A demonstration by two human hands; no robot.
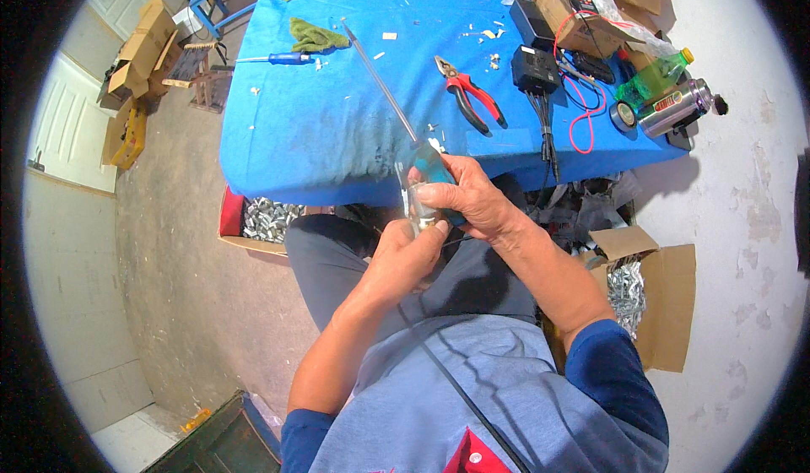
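My right hand [481,199] is wrapped round a long screwdriver [381,85] with a teal handle, its metal shaft pointing away to the far left over the table. Just below it, my left hand [403,258] pinches a small clear-and-white piece [416,207] whose kind I cannot make out. Both hands meet over my lap at the table's near edge, and the fingers hide much of the piece. Beyond them, pliers [469,93] with red and black handles lie on the blue tablecloth [337,152].
Green cloths [316,36] and a blue-handled screwdriver [291,58] lie at the far left. On the right are black adapters [535,70] with cables, a green bottle [656,76] and a steel flask [675,108]. Boxes of metal parts [268,220] [626,296] flank my legs.
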